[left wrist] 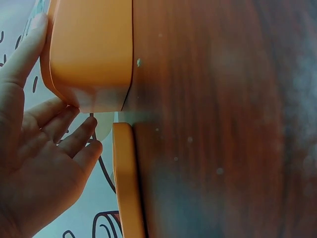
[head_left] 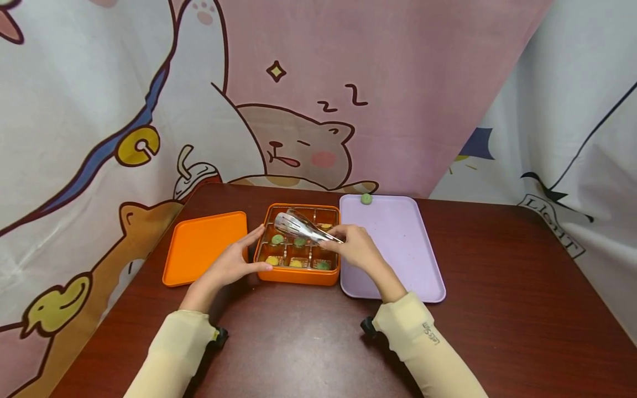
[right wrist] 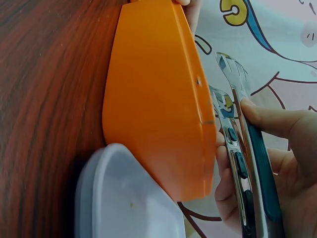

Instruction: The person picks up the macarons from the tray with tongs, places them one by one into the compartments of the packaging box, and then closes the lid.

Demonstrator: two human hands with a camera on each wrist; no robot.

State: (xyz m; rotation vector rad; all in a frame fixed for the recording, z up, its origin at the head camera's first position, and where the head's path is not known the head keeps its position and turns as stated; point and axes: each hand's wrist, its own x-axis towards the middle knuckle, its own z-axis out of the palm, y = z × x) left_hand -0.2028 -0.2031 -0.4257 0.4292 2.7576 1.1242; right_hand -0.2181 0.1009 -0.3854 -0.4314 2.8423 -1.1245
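Observation:
An orange box (head_left: 298, 277) with a clear divided insert stands mid-table. Green pieces (head_left: 277, 239) and yellow pieces (head_left: 272, 260) sit in several of its compartments. My right hand (head_left: 354, 246) holds metal tongs (head_left: 301, 225) over the box. In the right wrist view, thumb and fingers press on the dark green grips of the tongs (right wrist: 242, 158). Whether anything is between the tong tips cannot be made out. My left hand (head_left: 231, 265) rests on the box's left side, thumb at the front corner, fingers fairly straight along the wall.
To the right of the box lies a lilac tray (head_left: 403, 243) with one round green piece (head_left: 366, 199) at its far edge. An orange lid (head_left: 204, 243) lies on the left. Behind the dark wooden table (head_left: 522, 287) hangs a printed curtain (head_left: 423, 83).

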